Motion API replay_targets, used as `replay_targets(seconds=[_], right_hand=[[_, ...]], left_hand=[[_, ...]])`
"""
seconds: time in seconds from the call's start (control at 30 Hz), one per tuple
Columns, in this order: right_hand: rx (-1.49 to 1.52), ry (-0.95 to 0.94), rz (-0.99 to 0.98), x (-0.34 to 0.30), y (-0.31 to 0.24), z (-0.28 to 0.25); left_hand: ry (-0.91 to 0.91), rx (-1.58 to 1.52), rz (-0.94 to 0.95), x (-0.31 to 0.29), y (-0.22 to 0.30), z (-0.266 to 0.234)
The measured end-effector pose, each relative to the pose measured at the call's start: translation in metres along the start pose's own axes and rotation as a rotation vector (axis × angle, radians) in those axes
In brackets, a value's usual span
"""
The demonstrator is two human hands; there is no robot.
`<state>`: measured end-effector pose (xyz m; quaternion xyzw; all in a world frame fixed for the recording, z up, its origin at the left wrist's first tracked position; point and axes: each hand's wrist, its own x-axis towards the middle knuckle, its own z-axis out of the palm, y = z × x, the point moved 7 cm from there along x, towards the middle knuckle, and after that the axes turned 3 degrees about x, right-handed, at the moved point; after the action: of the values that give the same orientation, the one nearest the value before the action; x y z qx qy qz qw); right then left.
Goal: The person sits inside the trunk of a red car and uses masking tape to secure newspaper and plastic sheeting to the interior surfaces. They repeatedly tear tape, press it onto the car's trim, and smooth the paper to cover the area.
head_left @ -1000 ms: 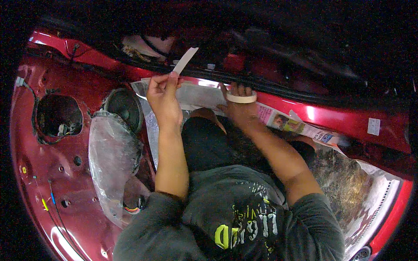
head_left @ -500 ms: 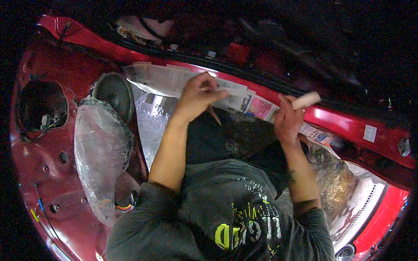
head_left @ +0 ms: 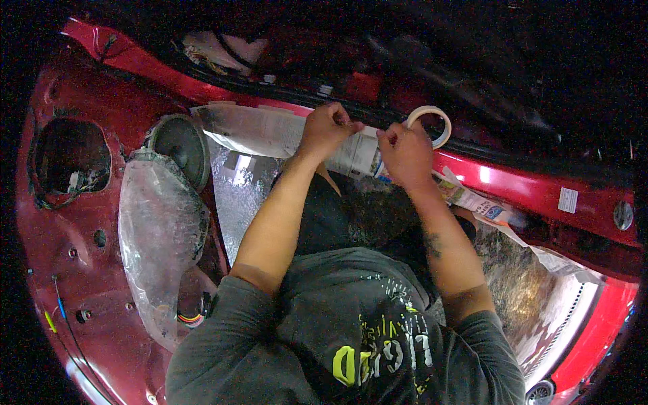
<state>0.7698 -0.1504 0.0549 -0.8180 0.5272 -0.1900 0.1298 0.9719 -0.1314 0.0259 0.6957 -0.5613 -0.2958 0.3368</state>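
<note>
My left hand point(head_left: 329, 133) is closed in a pinch over the red door sill point(head_left: 480, 174), thumb and forefinger on the end of a pale strip of masking tape. Close to its right, my right hand point(head_left: 407, 150) is closed too, its fingertips bunched together. A roll of cream masking tape point(head_left: 444, 128) sits against the back of that hand, its ring tilted up. Beneath both hands, newspaper sheets point(head_left: 354, 156) lie along the sill's lower edge, and another printed sheet point(head_left: 482, 206) continues to the right. My fingers hide part of the strip.
At left stands the stripped red door panel point(head_left: 74, 236) with a round speaker point(head_left: 177, 150), clear plastic sheeting point(head_left: 155, 236), coloured wires point(head_left: 191, 318) and thin cables. A black rubber seal point(head_left: 297, 92) borders the dark interior. Another red car point(head_left: 587, 344) shows at lower right.
My right hand has moved left and up, close to my left hand, and the tape roll has turned to show its ring. My left hand has shifted slightly right.
</note>
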Motion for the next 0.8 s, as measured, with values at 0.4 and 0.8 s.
replay_targets(seconds=[0.4,0.8], right_hand=[[-0.329,0.064,-0.118,-0.001,-0.005,0.026],[-0.519,-0.29,-0.276,-0.035,0.032,0.034]], left_hand=[[0.16,0.178,0.046,-0.003,-0.012,0.029],[0.138,0.516,0.435,-0.052,0.014,0.054]])
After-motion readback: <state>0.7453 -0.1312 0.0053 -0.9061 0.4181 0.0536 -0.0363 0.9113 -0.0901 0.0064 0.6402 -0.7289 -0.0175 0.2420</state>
